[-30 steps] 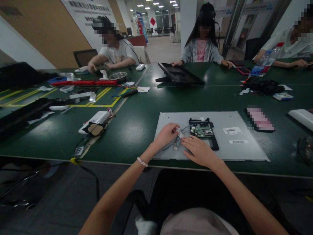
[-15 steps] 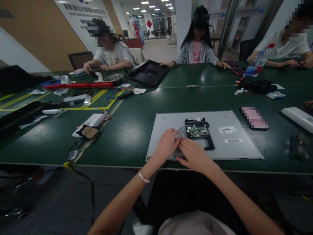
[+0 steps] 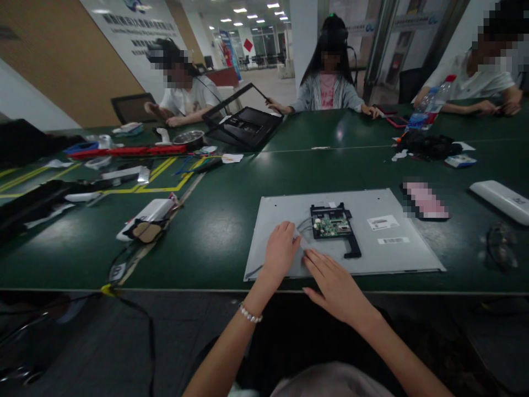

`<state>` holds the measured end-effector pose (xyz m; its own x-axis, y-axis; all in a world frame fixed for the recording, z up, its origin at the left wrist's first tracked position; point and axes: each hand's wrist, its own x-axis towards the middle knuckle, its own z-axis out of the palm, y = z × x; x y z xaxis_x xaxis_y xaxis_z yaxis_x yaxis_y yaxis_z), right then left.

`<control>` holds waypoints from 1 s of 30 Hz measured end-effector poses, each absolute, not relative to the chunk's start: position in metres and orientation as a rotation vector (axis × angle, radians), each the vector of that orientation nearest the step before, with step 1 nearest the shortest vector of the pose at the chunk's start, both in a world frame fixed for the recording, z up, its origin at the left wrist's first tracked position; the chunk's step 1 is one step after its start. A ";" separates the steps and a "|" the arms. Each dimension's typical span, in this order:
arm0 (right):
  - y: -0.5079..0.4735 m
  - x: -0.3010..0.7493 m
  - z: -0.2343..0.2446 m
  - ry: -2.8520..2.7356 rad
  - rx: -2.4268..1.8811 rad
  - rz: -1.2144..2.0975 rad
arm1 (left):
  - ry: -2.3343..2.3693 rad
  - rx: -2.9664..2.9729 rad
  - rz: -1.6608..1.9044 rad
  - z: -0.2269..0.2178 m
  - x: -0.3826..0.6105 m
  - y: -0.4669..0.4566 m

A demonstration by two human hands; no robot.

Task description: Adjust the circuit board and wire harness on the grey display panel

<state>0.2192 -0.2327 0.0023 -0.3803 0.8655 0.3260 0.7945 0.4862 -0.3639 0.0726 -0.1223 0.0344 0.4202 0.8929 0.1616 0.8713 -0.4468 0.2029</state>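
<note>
A grey metal panel (image 3: 384,251) lies flat on the green table (image 3: 223,220) in front of me. A black bracket with a green circuit board (image 3: 332,225) sits on its middle, and thin grey wires (image 3: 305,224) run from the board's left side. My left hand (image 3: 281,251) rests palm down on the panel's left part, fingers flat and together, over the wires. My right hand (image 3: 336,284) lies flat at the panel's near edge, fingers stretched toward the wires. Neither hand holds anything.
A white device with a cable (image 3: 146,218) lies left of the panel. A pink phone (image 3: 425,199) and a white bar (image 3: 500,194) lie to the right. Three people sit across the table; one lifts a black monitor frame (image 3: 243,124). Tools and yellow tape lines fill the far left.
My left hand let go of the small white connector and flattened onto the panel. My right hand drew back toward the near edge. The person opposite slid the black frame left and raised its bezel.
</note>
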 end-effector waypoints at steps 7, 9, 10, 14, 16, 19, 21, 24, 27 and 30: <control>-0.235 0.236 0.021 -2.215 -1.314 0.281 | 1.712 2.531 0.312 0.040 0.079 -0.122; -0.236 0.269 0.028 -2.123 -1.384 0.313 | 1.714 2.506 0.353 0.041 0.080 -0.122; -0.235 0.291 0.030 -2.040 -1.449 0.303 | 1.714 2.493 0.399 0.041 0.081 -0.123; -0.222 0.395 0.021 -1.559 -1.775 0.204 | 1.679 2.458 0.721 0.045 0.096 -0.137; -0.214 0.434 0.010 -1.397 -1.945 0.256 | 1.593 2.451 0.858 0.046 0.112 -0.149; -0.204 0.459 -0.007 -1.346 -2.059 0.322 | 1.399 2.458 0.890 0.041 0.144 -0.171; -0.200 0.460 -0.015 -1.374 -2.057 0.363 | 1.281 2.452 0.834 0.035 0.165 -0.186; -0.199 0.454 -0.023 -1.370 -2.029 0.360 | 1.063 2.488 0.714 0.027 0.195 -0.205; -0.199 0.450 -0.028 -1.347 -1.950 0.376 | 0.918 2.546 0.646 0.022 0.220 -0.216; -0.200 0.441 -0.028 -1.372 -1.935 0.383 | 0.901 2.597 0.624 0.017 0.239 -0.219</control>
